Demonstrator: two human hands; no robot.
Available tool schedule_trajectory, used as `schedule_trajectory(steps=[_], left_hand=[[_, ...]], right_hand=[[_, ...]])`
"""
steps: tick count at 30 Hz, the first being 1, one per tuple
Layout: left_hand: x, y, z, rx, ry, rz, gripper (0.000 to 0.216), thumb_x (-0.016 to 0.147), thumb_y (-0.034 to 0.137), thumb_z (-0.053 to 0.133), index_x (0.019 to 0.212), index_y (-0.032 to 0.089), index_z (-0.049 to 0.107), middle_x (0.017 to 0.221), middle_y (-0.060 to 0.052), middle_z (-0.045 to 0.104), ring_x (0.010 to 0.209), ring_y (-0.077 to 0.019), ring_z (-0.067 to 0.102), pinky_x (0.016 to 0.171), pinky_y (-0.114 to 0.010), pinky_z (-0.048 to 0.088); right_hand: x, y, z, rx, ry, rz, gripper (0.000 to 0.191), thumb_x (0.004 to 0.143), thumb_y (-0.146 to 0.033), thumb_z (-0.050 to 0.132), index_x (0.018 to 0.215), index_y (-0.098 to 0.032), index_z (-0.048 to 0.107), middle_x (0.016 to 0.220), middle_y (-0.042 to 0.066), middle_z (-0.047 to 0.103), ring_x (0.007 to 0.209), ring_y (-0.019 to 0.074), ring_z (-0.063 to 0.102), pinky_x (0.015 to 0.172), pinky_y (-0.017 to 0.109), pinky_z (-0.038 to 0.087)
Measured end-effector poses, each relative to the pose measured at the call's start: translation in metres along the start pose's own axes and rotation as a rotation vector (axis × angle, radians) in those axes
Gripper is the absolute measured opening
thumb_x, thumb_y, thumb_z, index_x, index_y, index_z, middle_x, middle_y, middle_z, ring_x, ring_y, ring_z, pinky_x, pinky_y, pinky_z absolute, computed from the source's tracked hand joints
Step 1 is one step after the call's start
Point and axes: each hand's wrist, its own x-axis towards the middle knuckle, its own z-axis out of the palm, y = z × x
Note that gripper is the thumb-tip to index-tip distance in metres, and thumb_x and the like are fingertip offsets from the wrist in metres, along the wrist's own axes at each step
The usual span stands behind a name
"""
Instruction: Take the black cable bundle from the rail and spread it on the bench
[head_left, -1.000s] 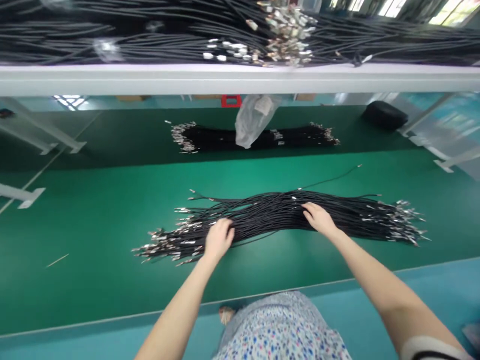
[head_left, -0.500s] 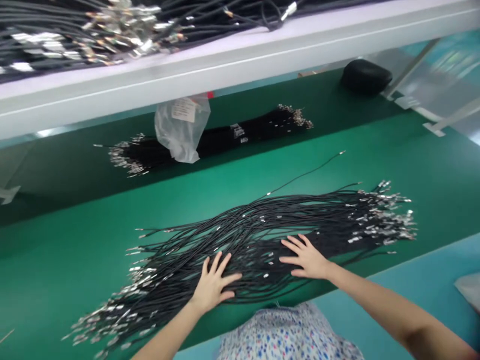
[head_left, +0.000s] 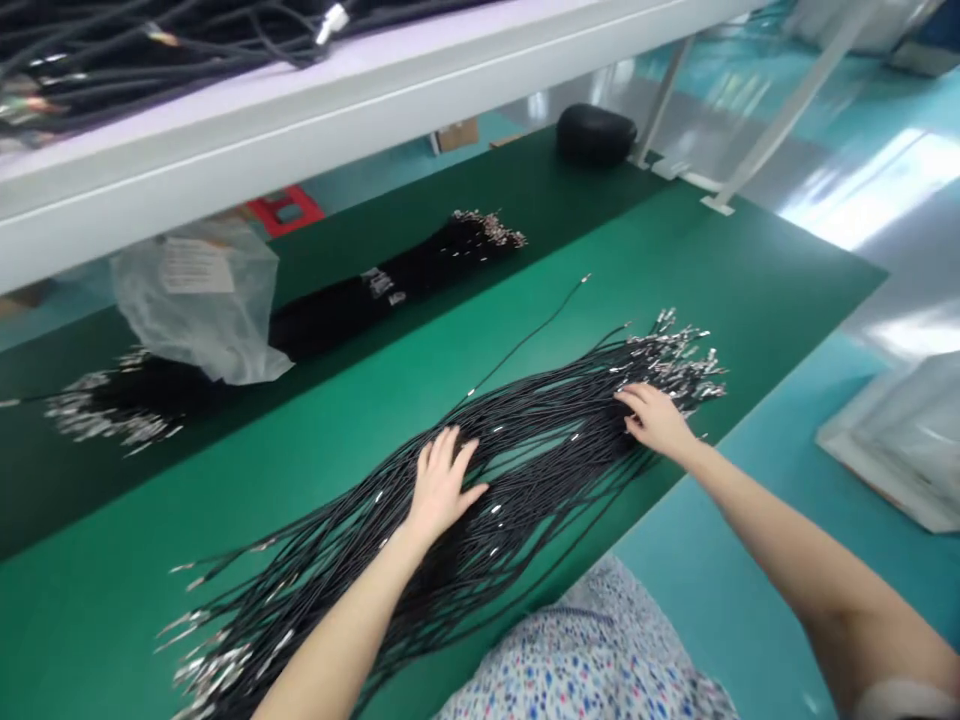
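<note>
The work surface is a long green bench mat (head_left: 750, 260) that runs diagonally through the view, with a white shelf beam (head_left: 375, 95) overhead carrying more dark cabling. Beyond the bench edge lies a glossy teal floor (head_left: 750, 560).

A large loose bundle of thin black cables (head_left: 525, 440) lies flat on the mat at the near edge. The cables run roughly parallel, from lower left to upper right. Each cable ends in a small metal terminal; one cluster of terminals (head_left: 675, 345) fans out at the right end, another (head_left: 217, 650) at the lower left end.

The person's left hand (head_left: 441, 485) rests palm down on the middle of the bundle. Its fingers are spread and flat on the cables; nothing is pinched. The right hand (head_left: 656, 418) lies on the bundle near the right-hand terminals, just beside them. Its fingers are extended and slightly apart, pressing on the strands, with nothing enclosed.

One single cable (head_left: 540, 330) lies apart from the bundle, running away toward the far side of the mat.

Farther back, under the shelf, a second tied bundle of black cables (head_left: 360, 300) lies on the mat. A clear plastic bag (head_left: 202, 300) with a paper label covers part of it. A black pouch (head_left: 595, 133) sits at the far right end of the bench. A floral-patterned garment (head_left: 592, 660) shows at the bottom edge.
</note>
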Motion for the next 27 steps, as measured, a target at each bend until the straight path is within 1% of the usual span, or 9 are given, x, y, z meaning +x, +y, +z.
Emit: schedule_trajectory(steps=[5, 9, 12, 16, 18, 21, 24, 25, 27], left_hand=[[0.131, 0.051, 0.05, -0.029, -0.06, 0.069, 0.098, 0.056, 0.074, 0.053, 0.139, 0.029, 0.026, 0.143, -0.012, 0.005, 0.13, -0.0317, 0.006, 0.1, -0.049, 0.009], [0.174, 0.073, 0.066, -0.064, -0.177, 0.126, 0.095, 0.059, 0.062, 0.055, 0.138, 0.017, 0.028, 0.133, -0.015, 0.027, 0.118, -0.0351, 0.025, 0.093, -0.047, 0.024], [0.181, 0.066, 0.061, -0.059, -0.26, 0.061, 0.057, 0.075, 0.042, 0.044, 0.122, 0.011, 0.043, 0.105, -0.009, 0.05, 0.095, -0.0234, 0.043, 0.077, -0.035, 0.036], [0.185, 0.038, 0.049, 0.012, -0.142, -0.193, 0.041, 0.081, 0.037, 0.042, 0.115, 0.013, 0.045, 0.101, -0.006, 0.05, 0.09, -0.0197, 0.044, 0.079, -0.031, 0.035], [0.19, 0.031, 0.045, 0.025, -0.192, -0.151, 0.042, 0.083, 0.044, 0.042, 0.113, 0.014, 0.046, 0.102, -0.006, 0.049, 0.092, -0.02, 0.042, 0.081, -0.031, 0.035], [0.199, 0.043, 0.045, 0.075, -0.323, -0.013, 0.056, 0.078, 0.063, 0.04, 0.105, 0.015, 0.05, 0.101, -0.009, 0.046, 0.096, -0.0246, 0.038, 0.076, -0.036, 0.037], [0.209, 0.075, 0.053, 0.126, -0.188, -0.054, 0.071, 0.078, 0.067, 0.035, 0.12, 0.012, 0.043, 0.116, -0.011, 0.041, 0.103, -0.0274, 0.033, 0.078, -0.043, 0.035], [0.213, 0.085, 0.057, 0.122, -0.135, -0.055, 0.078, 0.077, 0.07, 0.032, 0.124, 0.009, 0.04, 0.122, -0.012, 0.038, 0.107, -0.028, 0.03, 0.083, -0.045, 0.033], [0.22, 0.1, 0.063, 0.105, -0.064, -0.048, 0.093, 0.072, 0.077, 0.029, 0.128, 0.003, 0.036, 0.129, -0.013, 0.033, 0.113, -0.0289, 0.025, 0.088, -0.046, 0.029]], right_hand=[[0.042, 0.065, 0.011, -0.093, -0.277, -0.024, 0.083, 0.064, -0.061, 0.058, 0.134, -0.021, 0.038, 0.135, 0.009, 0.028, 0.124, 0.0273, 0.022, 0.098, 0.044, 0.022], [0.09, 0.075, 0.025, -0.058, -0.486, -0.215, 0.103, 0.052, -0.076, 0.055, 0.138, -0.023, 0.031, 0.136, 0.014, 0.024, 0.123, 0.0312, 0.024, 0.099, 0.046, 0.018], [0.138, 0.072, 0.02, -0.019, -0.635, -0.261, 0.089, 0.061, -0.063, 0.058, 0.135, -0.024, 0.03, 0.109, 0.011, 0.047, 0.089, 0.0273, 0.051, 0.073, 0.038, 0.042], [0.202, 0.057, -0.005, -0.15, -0.489, -0.479, 0.042, 0.074, -0.044, 0.056, 0.109, -0.019, 0.052, 0.099, 0.006, 0.049, 0.084, 0.0239, 0.052, 0.069, 0.035, 0.041], [0.217, 0.049, -0.014, -0.154, -0.474, -0.501, 0.03, 0.076, -0.035, 0.057, 0.101, -0.017, 0.057, 0.099, 0.005, 0.049, 0.09, 0.0234, 0.049, 0.076, 0.035, 0.037], [0.194, 0.036, -0.015, -0.194, -0.622, -0.361, 0.024, 0.083, -0.015, 0.04, 0.094, -0.012, 0.061, 0.095, 0.008, 0.052, 0.091, 0.0253, 0.046, 0.078, 0.038, 0.032], [0.122, 0.017, -0.006, 0.045, -0.274, -0.495, 0.032, 0.088, -0.018, 0.028, 0.1, -0.007, 0.055, 0.096, 0.012, 0.048, 0.095, 0.0244, 0.039, 0.085, 0.039, 0.029], [0.093, 0.009, -0.002, 0.176, -0.344, -0.512, 0.026, 0.082, -0.026, 0.041, 0.096, -0.008, 0.054, 0.089, 0.011, 0.048, 0.089, 0.0226, 0.04, 0.081, 0.038, 0.031], [0.042, -0.005, 0.005, 0.306, -0.433, -0.576, 0.066, 0.065, -0.054, 0.061, 0.113, -0.01, 0.05, 0.101, 0.012, 0.047, 0.095, 0.0237, 0.037, 0.086, 0.039, 0.03]])
